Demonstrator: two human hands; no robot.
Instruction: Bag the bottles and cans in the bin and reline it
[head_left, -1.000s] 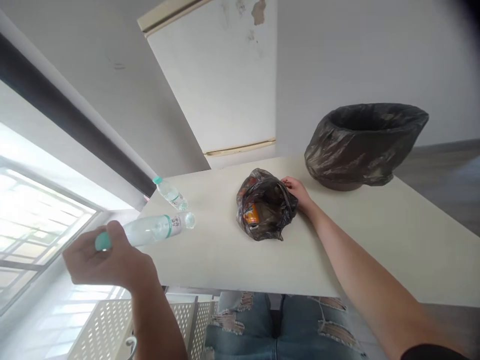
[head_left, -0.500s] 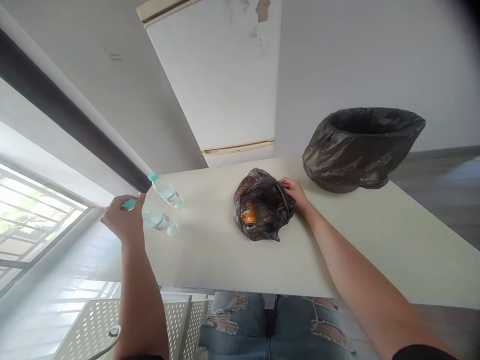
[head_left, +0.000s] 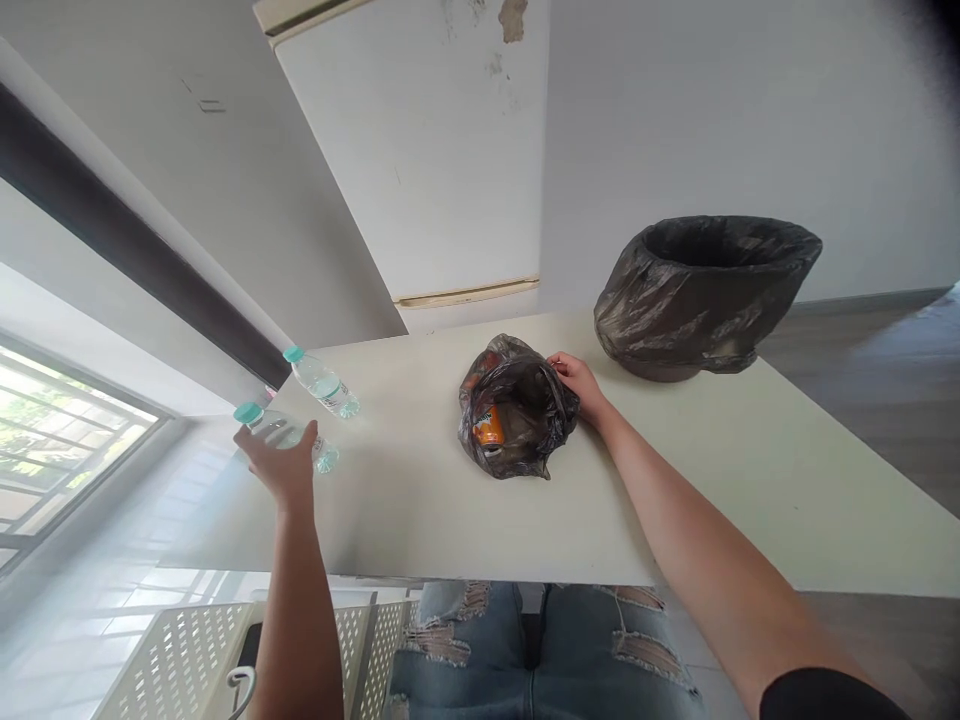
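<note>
On the left of the table, my left hand (head_left: 279,462) is around the body of a clear plastic bottle (head_left: 279,430) with a green cap. Its thumb lies toward the base and its fingers toward the neck; part of the label is hidden. A second bottle of the same kind (head_left: 324,383) stands just behind it. My right hand (head_left: 579,385) grips the right rim of a small black plastic bag (head_left: 517,465), which sits with its mouth spread. Inside the bag an orange can (head_left: 489,428) shows, and something reddish shows through its back left side.
A bin lined with a black bag (head_left: 697,310) stands on the right back part of the white table (head_left: 420,500). Behind the table is a white fridge (head_left: 450,180). A barred window (head_left: 60,430) is at the left, and a perforated plastic chair (head_left: 187,650) is below the table's front edge.
My left hand has gone from the front bottle's cap down onto its body, and the base has shifted slightly left. My right hand stays on the bag's rim. The whole view has shifted a little.
</note>
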